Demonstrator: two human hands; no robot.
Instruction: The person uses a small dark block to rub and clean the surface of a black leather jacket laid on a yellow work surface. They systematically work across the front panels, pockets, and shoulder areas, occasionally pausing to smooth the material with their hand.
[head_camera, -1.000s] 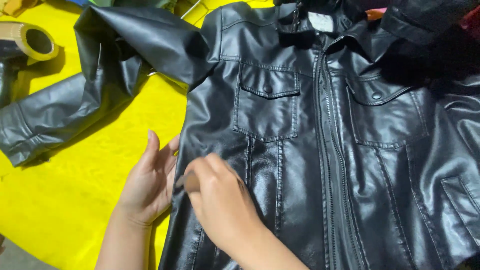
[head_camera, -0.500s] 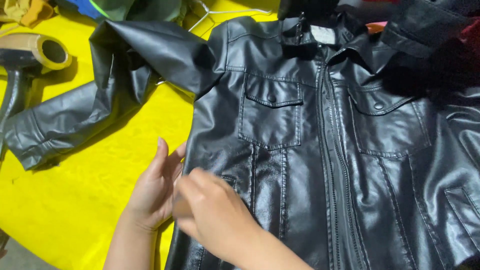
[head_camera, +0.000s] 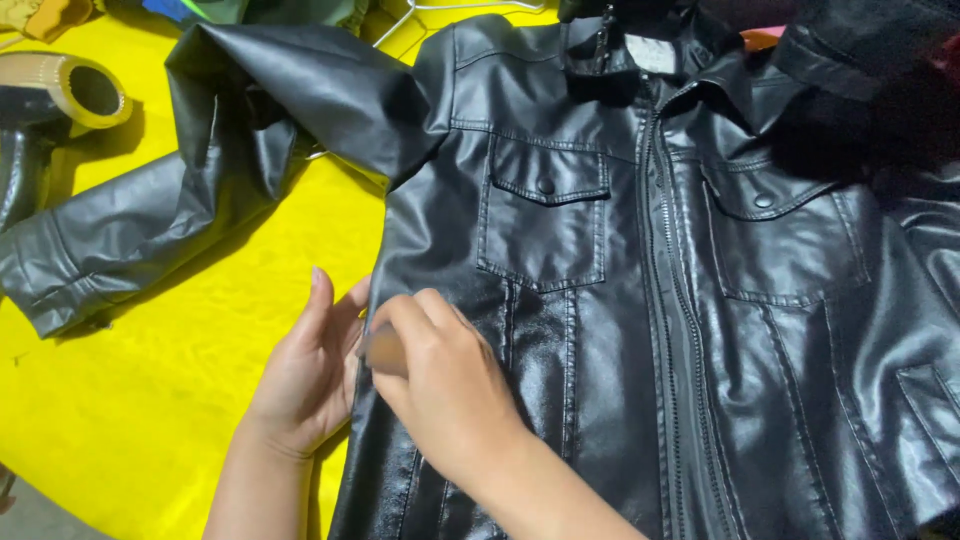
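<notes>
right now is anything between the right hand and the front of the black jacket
Only a small brownish object, blurred, held in the right hand against the black leather jacket near its side edge. The left hand lies flat beside it at that edge.

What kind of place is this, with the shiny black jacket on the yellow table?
Probably a clothing workshop or garment-finishing table. A black leather-look jacket lies flat on a yellow cloth-covered surface, a wire hanger and a tape roll sit nearby, and more clothes are piled behind.
</notes>
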